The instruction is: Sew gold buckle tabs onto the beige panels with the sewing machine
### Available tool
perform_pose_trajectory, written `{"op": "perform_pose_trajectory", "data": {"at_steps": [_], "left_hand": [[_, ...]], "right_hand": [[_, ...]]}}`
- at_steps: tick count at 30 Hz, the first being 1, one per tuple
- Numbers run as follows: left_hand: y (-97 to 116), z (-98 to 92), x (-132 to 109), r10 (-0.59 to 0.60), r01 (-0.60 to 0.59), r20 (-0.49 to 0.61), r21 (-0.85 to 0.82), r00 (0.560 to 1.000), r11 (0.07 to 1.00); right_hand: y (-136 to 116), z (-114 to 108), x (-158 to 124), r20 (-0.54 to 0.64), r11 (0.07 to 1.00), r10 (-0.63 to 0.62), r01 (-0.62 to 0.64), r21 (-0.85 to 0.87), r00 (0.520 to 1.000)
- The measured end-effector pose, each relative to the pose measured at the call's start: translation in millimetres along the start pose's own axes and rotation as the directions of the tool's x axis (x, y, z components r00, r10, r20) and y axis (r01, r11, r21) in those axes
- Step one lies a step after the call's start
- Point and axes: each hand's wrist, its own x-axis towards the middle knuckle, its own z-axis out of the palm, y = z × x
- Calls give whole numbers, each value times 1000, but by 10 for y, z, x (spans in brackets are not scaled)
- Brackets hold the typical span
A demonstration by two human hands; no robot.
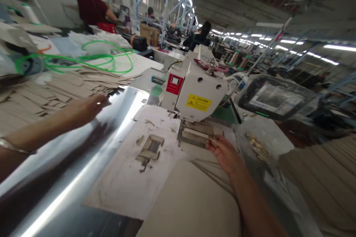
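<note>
R hand (226,154) on metal frame (196,133); L hand (86,109) by beige strips (41,98).

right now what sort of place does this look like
Most likely a sewing factory floor, perhaps making bags or garments: an industrial sewing machine with a caution label, stacks of cut beige pieces, and long rows of workstations under strip lights.
</note>
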Motion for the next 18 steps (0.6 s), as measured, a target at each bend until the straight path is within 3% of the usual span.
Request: {"op": "perform_pose_trajectory", "data": {"at_steps": [1,3,5,8,10,13,18], "left_hand": [[115,79,-32,0,-1,13,58,1000,998],[477,330,-73,36,-49,139,90,990,995],[951,669,-76,196,-218,219,83,956,972],[1637,1165,-35,276,-299,284,41,918,953],[1964,1403,5,336,-374,363,39,869,927],[2243,1602,64,365,-442,429,94,826,892],[2379,1721,121,246,-343,399,192,883,919]], "right_hand": [[-8,24,-19,19,1000,2,-2,-7,1000],[-35,50,-60,51,999,26,-25,-21,998],[-53,72,-93,58,998,57,-55,-44,997],[-30,97,-112,27,986,49,-44,-163,998],[10,89,-105,6,956,9,-7,-292,1000],[52,39,-90,-19,844,-73,52,-534,997],[9,31,-118,45,558,-218,162,-814,975]]}}
